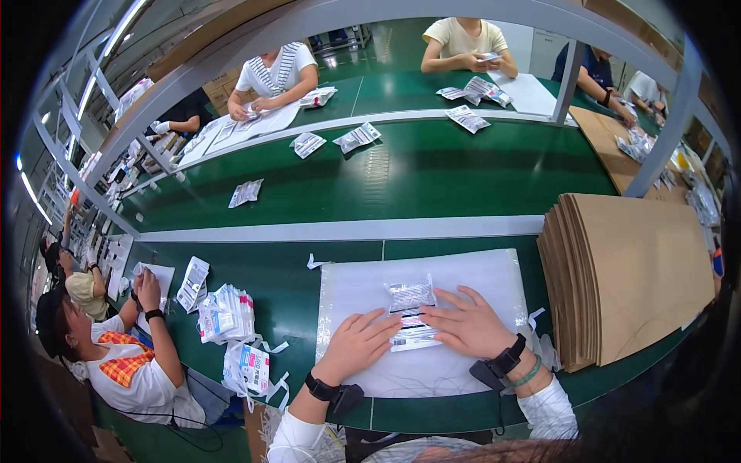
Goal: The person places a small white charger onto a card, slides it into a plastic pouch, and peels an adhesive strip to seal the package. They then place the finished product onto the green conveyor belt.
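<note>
A clear plastic packet with a printed white flat part [414, 337] lies on a white padded sheet [370, 274] in front of me. Its far end is a puffy, see-through pouch [411, 293]. My left hand [361, 339] rests with fingers stretched over the packet's left side. From the right, my right hand [467, 320] lays its spread fingers on the packet's other side, the index finger up beside the pouch. Neither hand is closed round the packet. Fingers partly cover the packet's middle.
Stacked cardboard sheets [637, 278] stand to the right. Piled packets [226, 314] and a loose packet [193, 283] lie left, near a seated co-worker [123, 363]. Beyond a pale rail [347, 231], a green conveyor belt [309, 193] carries several packets. More people work across it.
</note>
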Demonstrator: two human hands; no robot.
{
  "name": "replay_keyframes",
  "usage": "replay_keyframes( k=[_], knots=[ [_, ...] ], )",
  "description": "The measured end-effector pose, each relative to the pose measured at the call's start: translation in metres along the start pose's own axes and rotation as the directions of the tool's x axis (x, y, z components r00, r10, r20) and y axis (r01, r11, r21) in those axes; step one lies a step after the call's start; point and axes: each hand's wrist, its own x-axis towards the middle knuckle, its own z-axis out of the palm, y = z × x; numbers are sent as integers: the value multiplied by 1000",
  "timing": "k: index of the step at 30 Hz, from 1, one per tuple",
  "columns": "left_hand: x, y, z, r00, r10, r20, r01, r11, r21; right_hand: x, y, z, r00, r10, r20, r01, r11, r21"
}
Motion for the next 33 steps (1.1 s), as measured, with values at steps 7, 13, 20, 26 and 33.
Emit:
replay_keyframes(
  k=[7, 13, 20, 26, 33],
  knots=[
    [-11, -9, 2, 999, -33, 43, 33, 999, -5, -5, 4, -3, 997, 74, 4, -74, 997, 33],
    [-16, -12, -2, 992, 26, 121, -20, 999, -50, -4, 2, -1, 995, 85, -55, -81, 994, 69],
    [-11, -21, -6, 987, 64, 150, -48, 993, -105, 32, -37, 11, 977, 45, -208, -19, 992, 126],
    [-23, -27, 2, 994, 47, 94, -42, 998, -52, 38, -78, 51, 988, 13, -154, -24, 997, -70],
    [-30, -19, 21, 996, 89, 20, -88, 994, -62, 22, -84, 50, 978, 121, -169, -125, 992, -12]
  ],
)
